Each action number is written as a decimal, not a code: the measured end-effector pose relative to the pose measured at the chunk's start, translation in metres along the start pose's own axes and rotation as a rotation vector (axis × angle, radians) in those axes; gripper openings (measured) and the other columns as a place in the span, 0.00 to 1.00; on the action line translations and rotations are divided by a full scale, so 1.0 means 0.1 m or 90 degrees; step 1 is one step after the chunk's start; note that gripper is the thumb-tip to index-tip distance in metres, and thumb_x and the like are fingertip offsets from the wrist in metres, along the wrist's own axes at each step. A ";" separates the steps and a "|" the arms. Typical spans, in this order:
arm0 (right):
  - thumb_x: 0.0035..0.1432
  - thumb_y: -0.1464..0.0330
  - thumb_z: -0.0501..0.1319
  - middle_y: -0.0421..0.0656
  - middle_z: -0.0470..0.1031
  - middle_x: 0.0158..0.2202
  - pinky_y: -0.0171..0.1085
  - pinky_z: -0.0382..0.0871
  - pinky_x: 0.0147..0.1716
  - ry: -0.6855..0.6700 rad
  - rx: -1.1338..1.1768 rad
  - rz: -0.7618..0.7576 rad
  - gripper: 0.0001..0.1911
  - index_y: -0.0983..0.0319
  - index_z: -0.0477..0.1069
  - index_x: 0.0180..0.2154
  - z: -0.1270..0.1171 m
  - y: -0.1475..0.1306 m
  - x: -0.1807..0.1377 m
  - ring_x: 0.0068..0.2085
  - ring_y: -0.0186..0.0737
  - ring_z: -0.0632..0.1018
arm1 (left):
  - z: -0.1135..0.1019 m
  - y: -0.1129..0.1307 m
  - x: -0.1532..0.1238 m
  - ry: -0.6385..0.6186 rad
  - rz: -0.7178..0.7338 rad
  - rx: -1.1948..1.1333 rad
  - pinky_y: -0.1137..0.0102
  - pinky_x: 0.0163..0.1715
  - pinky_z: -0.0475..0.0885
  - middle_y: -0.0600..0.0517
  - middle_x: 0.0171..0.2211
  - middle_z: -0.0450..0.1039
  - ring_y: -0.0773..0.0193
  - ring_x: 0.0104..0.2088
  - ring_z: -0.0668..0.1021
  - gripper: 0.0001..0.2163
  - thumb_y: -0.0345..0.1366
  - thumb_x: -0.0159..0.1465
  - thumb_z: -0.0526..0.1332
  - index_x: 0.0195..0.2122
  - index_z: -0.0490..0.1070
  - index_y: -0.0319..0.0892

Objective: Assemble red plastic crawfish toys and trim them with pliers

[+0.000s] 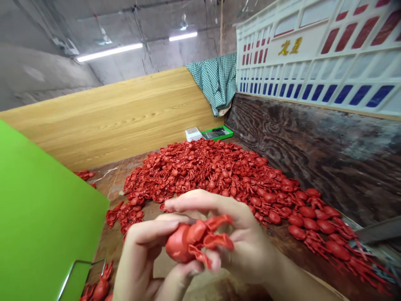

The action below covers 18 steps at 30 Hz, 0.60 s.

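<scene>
In front of me is a red plastic toy piece (pixel 181 242) with a smooth rounded body and several curved, limb-like prongs pointing right. My left hand (pixel 140 251) pinches the rounded end between thumb and fingers. From the right, my right hand (pixel 247 234) curls around the prongs, its thumb against the lower ones and its index finger arched above. Some of its fingertips are hidden behind the piece. Beyond both hands, a large heap of similar red pieces (pixel 200 167) spreads over the brown table (pixel 119 175).
A bright green panel (pixel 44 209) with a metal wire handle (pixel 75 267) stands left. More red pieces (pixel 102 288) lie beside it. Behind the heap are a white box (pixel 193 134), a green tray (pixel 227 133) and a wooden board (pixel 125 121). A white crate (pixel 313 75) sits at upper right.
</scene>
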State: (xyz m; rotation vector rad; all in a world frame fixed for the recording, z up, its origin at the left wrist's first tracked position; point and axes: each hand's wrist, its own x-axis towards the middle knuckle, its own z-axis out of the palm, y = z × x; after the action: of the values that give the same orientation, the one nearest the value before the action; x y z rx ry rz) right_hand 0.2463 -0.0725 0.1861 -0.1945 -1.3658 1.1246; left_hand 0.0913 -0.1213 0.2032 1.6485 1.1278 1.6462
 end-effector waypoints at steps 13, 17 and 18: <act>0.58 0.54 0.76 0.50 0.86 0.53 0.47 0.79 0.59 0.094 0.115 0.066 0.21 0.57 0.84 0.49 0.16 0.05 -0.04 0.56 0.50 0.85 | 0.00 -0.24 -0.13 0.101 0.159 0.202 0.65 0.45 0.85 0.50 0.52 0.83 0.56 0.47 0.86 0.10 0.33 0.63 0.73 0.44 0.82 0.53; 0.65 0.57 0.71 0.52 0.86 0.50 0.42 0.84 0.48 0.100 0.074 0.116 0.15 0.60 0.83 0.46 0.14 -0.01 -0.05 0.49 0.46 0.87 | -0.02 -0.28 -0.01 0.071 0.234 0.217 0.62 0.54 0.80 0.52 0.50 0.81 0.55 0.51 0.84 0.18 0.37 0.51 0.82 0.41 0.81 0.55; 0.64 0.55 0.71 0.52 0.87 0.47 0.41 0.85 0.45 0.092 0.092 0.122 0.18 0.60 0.82 0.47 0.13 -0.01 -0.06 0.45 0.45 0.88 | -0.04 -0.29 0.05 0.080 0.238 0.194 0.62 0.54 0.80 0.52 0.50 0.80 0.55 0.52 0.83 0.24 0.39 0.46 0.84 0.43 0.80 0.55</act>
State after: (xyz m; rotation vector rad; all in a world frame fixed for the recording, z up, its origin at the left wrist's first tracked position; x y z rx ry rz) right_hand 0.2366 -0.0836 0.1864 -0.3005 -1.1518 1.3377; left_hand 0.0812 -0.1034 0.1814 2.0757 1.2379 1.9033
